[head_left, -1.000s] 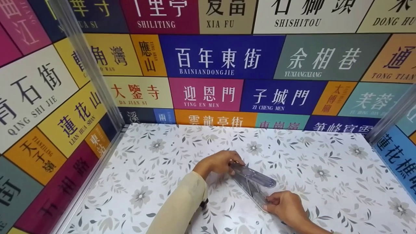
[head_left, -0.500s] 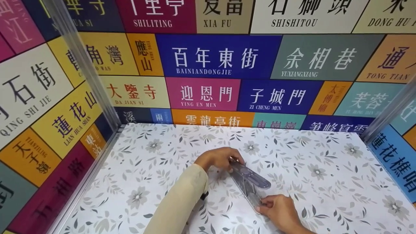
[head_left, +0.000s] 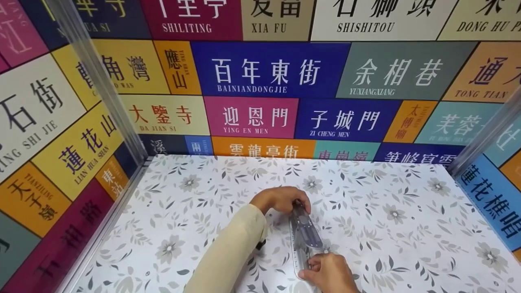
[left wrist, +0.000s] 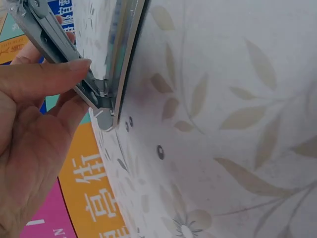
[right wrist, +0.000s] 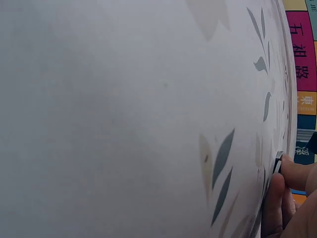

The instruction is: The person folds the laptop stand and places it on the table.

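A grey stapler [head_left: 308, 232] lies on the patterned tabletop, its translucent top arm raised from the metal base like a narrow V. The hinge is at the far end, where my left hand [head_left: 281, 199] grips it. In the left wrist view, the thumb and fingers of my left hand [left wrist: 34, 119] pinch the upper arm of the stapler [left wrist: 52, 37] near its hinge. At the near end, my right hand [head_left: 330, 272] pinches the base between thumb and fingers. The right wrist view shows only a dark sliver at the fingertips of my right hand [right wrist: 292, 198].
The tabletop [head_left: 195, 228] has a white covering with grey flowers and leaves. Behind it rises a back wall [head_left: 268, 69] of coloured panels with printed place names. A side panel [head_left: 73, 162] bounds the table at left, with a clear corner strip [head_left: 118, 101] between.
The stapler has swung from a diagonal to nearly straight towards me. My right hand has moved left and nearer with the base end, while my left hand stays at the hinge.
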`<state>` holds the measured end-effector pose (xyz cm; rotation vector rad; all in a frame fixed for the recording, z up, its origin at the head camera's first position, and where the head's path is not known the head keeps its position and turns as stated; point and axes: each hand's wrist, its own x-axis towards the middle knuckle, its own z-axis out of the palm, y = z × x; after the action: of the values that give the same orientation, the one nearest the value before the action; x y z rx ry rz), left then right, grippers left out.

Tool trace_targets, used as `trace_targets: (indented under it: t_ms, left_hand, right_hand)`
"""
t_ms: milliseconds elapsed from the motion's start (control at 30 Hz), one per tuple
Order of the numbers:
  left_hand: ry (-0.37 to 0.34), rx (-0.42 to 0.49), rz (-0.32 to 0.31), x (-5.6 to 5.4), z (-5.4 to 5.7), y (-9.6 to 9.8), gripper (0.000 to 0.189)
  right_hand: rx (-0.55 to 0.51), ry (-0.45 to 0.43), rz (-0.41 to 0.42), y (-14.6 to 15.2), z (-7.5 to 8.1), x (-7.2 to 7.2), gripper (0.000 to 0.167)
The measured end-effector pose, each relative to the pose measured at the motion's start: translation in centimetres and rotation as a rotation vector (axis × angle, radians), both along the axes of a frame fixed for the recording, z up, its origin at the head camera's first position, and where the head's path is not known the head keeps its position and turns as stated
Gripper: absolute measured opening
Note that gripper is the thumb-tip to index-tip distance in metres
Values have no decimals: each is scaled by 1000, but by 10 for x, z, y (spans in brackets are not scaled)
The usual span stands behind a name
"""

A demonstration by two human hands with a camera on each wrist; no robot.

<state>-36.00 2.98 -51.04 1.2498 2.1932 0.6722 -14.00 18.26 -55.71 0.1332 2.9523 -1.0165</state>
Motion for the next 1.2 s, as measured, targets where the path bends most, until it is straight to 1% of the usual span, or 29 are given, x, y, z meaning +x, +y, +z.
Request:
trace_targets:
  t_ms: [133,300,433,567,667,867,1000,1200]
  left_hand:
    - [-12,15,3,-2,-3,-2,72]
    - [-19,55,5,-3,-7,-6,69]
    - [-16,84,1,-3,-10,-10,66]
    - [-20,95,5,-4,-12,-11,68]
    - [-35,99,21,-3,-12,-10,70]
    - [-22,93,40,-2,-9,-8,69]
    - [-6,79,36,0,-7,-8,67]
    - [-10,86,35,1,-6,-7,66]
  right_hand:
    - [-8,-22,13,2,-1,-2,30]
    - [-26,-46,15,3,-2,-4,33]
    - [4,-33,37,3,-2,-5,32]
    - [34,-6,63,3,-3,-6,32]
    - [36,9,72,4,-4,-7,32]
    - [16,-6,78,6,-3,-8,33]
    - [5,-18,81,7,-3,-8,34]
    - [-2,-1,86,7,-3,-7,33]
